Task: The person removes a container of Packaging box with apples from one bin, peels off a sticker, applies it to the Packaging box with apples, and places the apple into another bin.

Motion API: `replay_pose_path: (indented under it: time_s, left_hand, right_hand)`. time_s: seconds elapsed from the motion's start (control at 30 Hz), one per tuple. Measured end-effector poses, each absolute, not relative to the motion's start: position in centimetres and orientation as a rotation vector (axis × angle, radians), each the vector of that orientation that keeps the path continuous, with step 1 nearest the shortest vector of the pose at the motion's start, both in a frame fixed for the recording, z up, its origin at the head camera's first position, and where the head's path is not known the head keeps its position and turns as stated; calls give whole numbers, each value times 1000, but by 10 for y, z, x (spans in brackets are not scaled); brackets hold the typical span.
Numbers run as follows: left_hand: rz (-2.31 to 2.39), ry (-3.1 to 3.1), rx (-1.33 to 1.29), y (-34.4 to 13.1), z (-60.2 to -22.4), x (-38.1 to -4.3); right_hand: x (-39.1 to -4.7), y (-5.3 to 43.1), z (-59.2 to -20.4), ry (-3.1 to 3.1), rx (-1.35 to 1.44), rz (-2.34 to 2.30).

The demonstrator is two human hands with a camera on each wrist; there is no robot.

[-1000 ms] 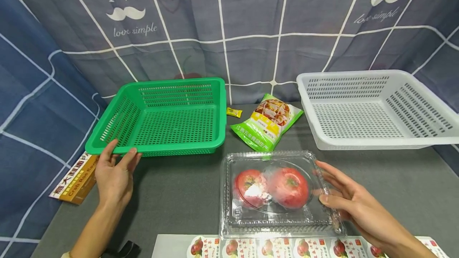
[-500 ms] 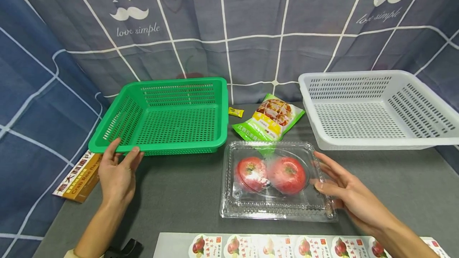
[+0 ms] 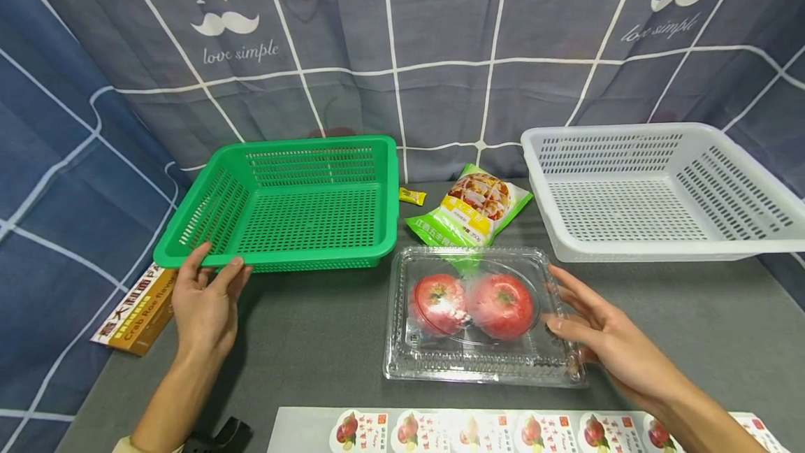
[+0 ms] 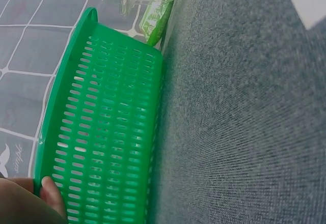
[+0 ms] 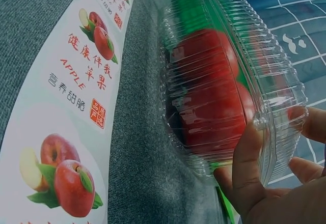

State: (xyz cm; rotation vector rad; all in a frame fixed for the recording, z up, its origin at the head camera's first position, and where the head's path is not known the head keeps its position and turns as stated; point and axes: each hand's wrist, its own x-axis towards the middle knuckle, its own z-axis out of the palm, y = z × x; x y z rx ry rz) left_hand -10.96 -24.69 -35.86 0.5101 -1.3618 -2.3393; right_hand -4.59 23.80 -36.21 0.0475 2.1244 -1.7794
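My right hand (image 3: 604,338) pinches the right edge of a clear plastic clamshell box (image 3: 481,368), thumb on the near side and fingers behind. Inside the closed box sit two round red fruits (image 3: 501,306) that look like apples; the right wrist view shows them through the ribbed wall (image 5: 214,91). The box is at the middle of the table, its far edge overlapping a green snack bag (image 3: 474,208). On the left, my left hand (image 3: 204,310) grips the near rim of a green plastic basket (image 3: 314,257), whose long slotted side fills much of the left wrist view.
A white slotted basket (image 3: 660,250) stands at the back right. Between the baskets lies a small yellow packet (image 3: 411,196). An orange-brown box (image 3: 141,313) lies by the green basket's left side. A strip of apple stickers (image 3: 503,430) runs along the front. A checked curtain (image 3: 440,26) hangs behind.
The clamshell box in my right hand has moved away from the sticker strip, towards the snack bag, then stayed nearly still. My left hand keeps its grip on the green basket's rim.
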Motion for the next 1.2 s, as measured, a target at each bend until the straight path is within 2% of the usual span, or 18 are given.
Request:
replay_pose_path:
  time_s: [0.23,0.43,0.67,0.83,0.93,1.03,1.2]
  left_hand:
    - [-2331,-1687,268,-245,-362,-88]
    - [-1989,-2254,39,-231,-368,-55]
    - [-1594,-2920,-460,-229,-378,-21]
    - [-1320,-3021,-846,-235,-392,-8]
    - [-1116,-3037,-936,-235,-396,-4]
    - [-1043,-3050,-990,-232,-396,-5]
    - [-1001,-3064,-1065,-228,-392,-6]
  right_hand:
    - [-46,237,-361,2179,3,-1736]
    - [-44,238,-364,2322,-97,-1646]
    - [-33,250,-350,2597,-176,-1496]
    - [-12,243,-315,2716,-317,-1503]
    - [-3,229,-302,2647,-422,-1578]
    - [3,216,-305,2493,-483,-1683]
    - [11,193,-331,2190,-636,-1832]
